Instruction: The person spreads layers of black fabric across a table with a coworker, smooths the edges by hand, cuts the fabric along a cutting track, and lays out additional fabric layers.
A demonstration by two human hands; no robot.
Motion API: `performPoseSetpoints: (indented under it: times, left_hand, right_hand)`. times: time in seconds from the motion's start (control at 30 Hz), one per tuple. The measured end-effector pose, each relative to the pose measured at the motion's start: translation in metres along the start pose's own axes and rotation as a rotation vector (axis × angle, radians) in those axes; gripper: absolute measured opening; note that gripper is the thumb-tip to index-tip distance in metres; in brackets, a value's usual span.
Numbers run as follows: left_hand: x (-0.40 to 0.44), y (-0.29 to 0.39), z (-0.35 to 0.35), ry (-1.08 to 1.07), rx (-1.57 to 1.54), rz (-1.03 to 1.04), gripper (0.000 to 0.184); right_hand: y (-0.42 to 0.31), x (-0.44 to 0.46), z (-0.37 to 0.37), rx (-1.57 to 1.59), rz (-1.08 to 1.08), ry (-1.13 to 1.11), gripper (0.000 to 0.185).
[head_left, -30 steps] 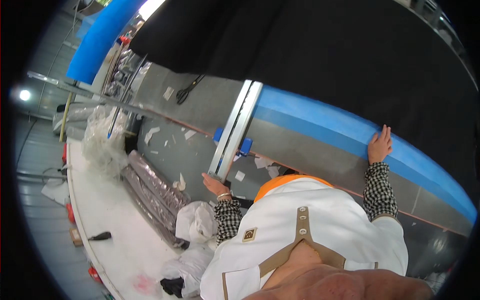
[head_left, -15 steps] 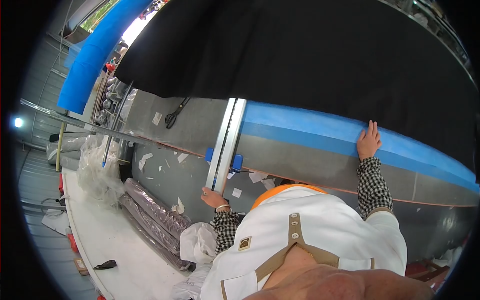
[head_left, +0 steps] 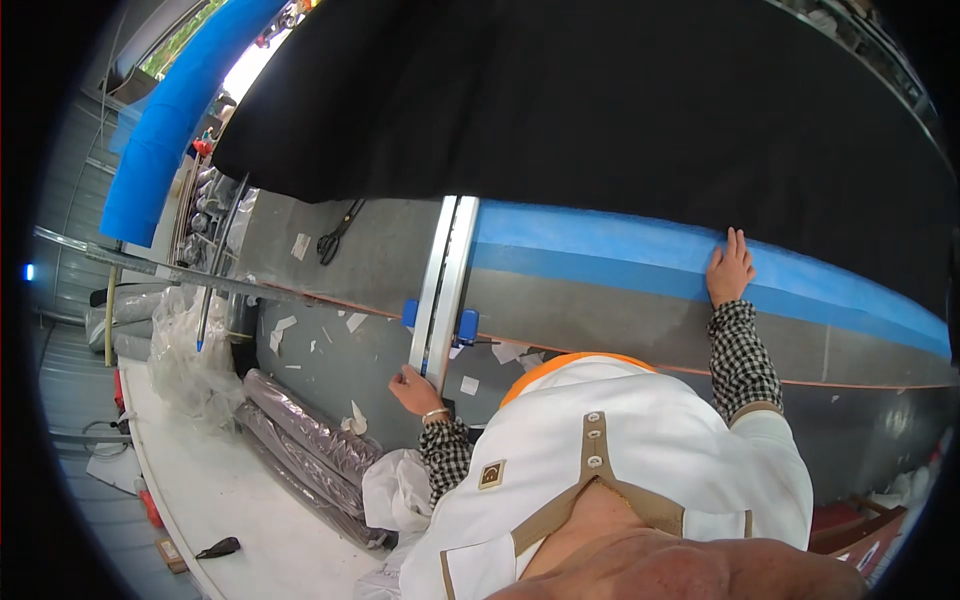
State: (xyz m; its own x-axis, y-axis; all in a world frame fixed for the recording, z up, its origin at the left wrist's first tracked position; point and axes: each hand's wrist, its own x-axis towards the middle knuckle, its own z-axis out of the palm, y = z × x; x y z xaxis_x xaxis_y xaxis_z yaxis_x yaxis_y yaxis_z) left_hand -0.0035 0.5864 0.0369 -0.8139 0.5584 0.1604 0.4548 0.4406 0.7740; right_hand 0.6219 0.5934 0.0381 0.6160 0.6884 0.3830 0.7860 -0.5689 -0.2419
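At the near end of a long silver metal rail (head_left: 452, 260) is my left hand (head_left: 415, 392), its fingers closed around the end; part of the grip is hidden. Blue blocks (head_left: 467, 327) sit on both sides of the rail, which crosses the table edge and meets the black fabric (head_left: 640, 110). My right hand (head_left: 731, 272) lies flat on a light blue strip of material (head_left: 610, 232), fingers stretched out and fingertips at the black fabric's edge. A darker blue band borders the strip on the grey table (head_left: 600, 295).
Black scissors (head_left: 338, 236) lie on the table left of the rail. A blue roll (head_left: 160, 150) leans at the upper left. Plastic-wrapped rolls (head_left: 305, 440) and clear plastic sheeting (head_left: 190, 345) are lower left. Paper scraps (head_left: 469, 384) litter the floor. A metal bar (head_left: 150, 262) juts in from the left.
The view has shifted slightly, so the table and rail sit a little further left. Both hands keep their places, the left at the rail's end and the right flat on the blue strip.
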Motion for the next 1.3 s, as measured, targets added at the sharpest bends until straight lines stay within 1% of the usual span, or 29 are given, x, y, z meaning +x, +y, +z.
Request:
performPoseSetpoints:
  times: [0.1,0.2,0.3,0.8,1.3]
  left_hand:
    - [-0.0025,0.0001,-0.0012,-0.002,-0.004,0.006,0.045]
    - [0.0012,-0.0014,-0.0037,-0.059,0.097,-0.002,0.048]
    - [-0.001,0.0015,-0.0047,-0.061,0.102,0.001,0.049]
    - [-0.0017,0.0009,-0.0061,-0.045,0.083,0.047,0.047]
    - [-0.0007,-0.0053,-0.005,-0.023,0.024,0.051,0.044]
  right_hand:
    - [-0.0002,-0.0008,-0.0025,-0.003,0.002,-0.001,0.054]
    - [-0.0014,-0.0011,-0.0034,-0.01,0.003,-0.011,0.054]
    - [-0.0031,-0.001,-0.0032,-0.003,0.005,-0.014,0.054]
    - [-0.0015,-0.0015,-0.0043,-0.005,0.013,-0.036,0.054]
    - [0.0015,-0.004,0.003,-0.038,-0.004,-0.019,0.055]
